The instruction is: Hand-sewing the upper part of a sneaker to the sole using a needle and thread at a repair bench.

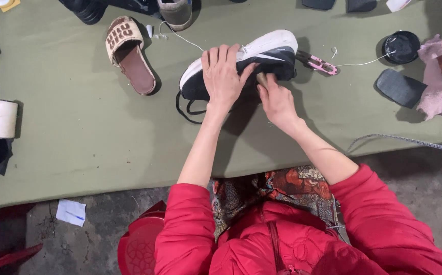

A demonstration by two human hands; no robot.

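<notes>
My left hand [223, 76] pins the sneaker [241, 61] to the desk [78, 132] while my right hand [277, 102] grips an awl [261, 79], apparently mid-stitch; next, push straight.

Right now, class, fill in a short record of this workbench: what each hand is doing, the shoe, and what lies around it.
left hand: spread flat on the black sneaker, pressing it to the table
right hand: at the sneaker's side, grip closed on a small wooden-handled tool
sneaker: black upper, white sole, lying on its side, laces hanging loose
surface: olive-green table
left of sneaker: tan slide sandal, white thread spool
right of sneaker: pink snips, black round lid, dark insole, pink cloth
</notes>
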